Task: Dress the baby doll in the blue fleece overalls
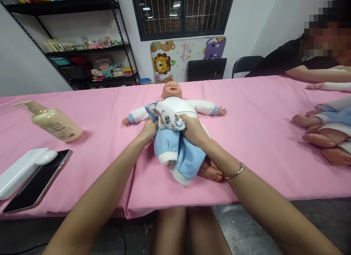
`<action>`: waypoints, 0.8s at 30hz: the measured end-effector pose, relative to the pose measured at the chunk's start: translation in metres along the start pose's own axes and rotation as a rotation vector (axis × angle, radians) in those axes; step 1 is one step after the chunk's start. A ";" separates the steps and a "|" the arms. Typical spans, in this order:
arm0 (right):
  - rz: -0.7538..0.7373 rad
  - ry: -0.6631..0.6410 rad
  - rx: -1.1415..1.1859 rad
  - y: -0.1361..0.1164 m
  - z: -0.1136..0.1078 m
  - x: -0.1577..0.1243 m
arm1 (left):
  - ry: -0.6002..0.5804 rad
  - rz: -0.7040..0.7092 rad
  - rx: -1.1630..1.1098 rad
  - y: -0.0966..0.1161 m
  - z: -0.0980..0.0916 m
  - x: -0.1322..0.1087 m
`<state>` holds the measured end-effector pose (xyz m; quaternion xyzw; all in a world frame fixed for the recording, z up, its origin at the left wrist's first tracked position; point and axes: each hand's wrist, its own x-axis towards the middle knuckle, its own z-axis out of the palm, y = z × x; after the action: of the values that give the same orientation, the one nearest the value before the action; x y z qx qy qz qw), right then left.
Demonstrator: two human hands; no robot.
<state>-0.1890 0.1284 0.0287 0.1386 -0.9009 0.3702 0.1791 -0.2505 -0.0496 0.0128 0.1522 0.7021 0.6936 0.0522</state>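
A baby doll [172, 90] lies on its back on the pink-covered table, head at the far side and arms spread. It wears a white top [175, 102] with blue cuffs. Fluffy blue baby trousers [166, 143] with white leg ends and an animal face at the upper part lie over the doll's lower body. My left hand [149, 130] is closed on their left edge, my right hand [194, 130] on the upper right edge. One bare doll foot [212, 172] shows beside my right wrist; the other leg is hidden.
On the left are a pump bottle [56, 123], a phone [41, 182] and a white device [23, 171]. At the right edge lies another doll [329, 127] with a person [287, 59] behind it. A black shelf [87, 50] and a chair [246, 63] stand beyond the table.
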 end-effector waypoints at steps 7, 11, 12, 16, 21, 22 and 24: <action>0.210 0.269 0.107 0.009 -0.017 0.012 | -0.003 -0.004 0.189 -0.005 -0.011 0.011; 0.337 0.020 0.762 0.009 -0.029 0.014 | -0.072 0.171 0.288 -0.012 -0.018 0.016; 0.339 -0.028 0.873 0.008 -0.032 0.014 | -0.068 0.195 0.345 -0.013 -0.019 0.016; 0.305 -0.058 0.913 0.007 -0.036 0.014 | 0.082 0.230 0.605 -0.001 -0.022 0.008; -0.091 -0.055 0.318 -0.010 -0.023 0.005 | 0.071 0.612 0.814 0.040 -0.005 -0.025; -0.151 -0.077 0.259 -0.016 -0.022 0.002 | 0.009 0.667 0.872 0.046 0.002 -0.031; -0.207 -0.191 0.286 -0.026 -0.026 -0.003 | -0.120 0.753 0.970 0.050 0.013 -0.037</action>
<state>-0.1704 0.1297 0.0606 0.2890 -0.8329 0.4593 0.1084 -0.2041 -0.0482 0.0570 0.4348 0.8316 0.2561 -0.2320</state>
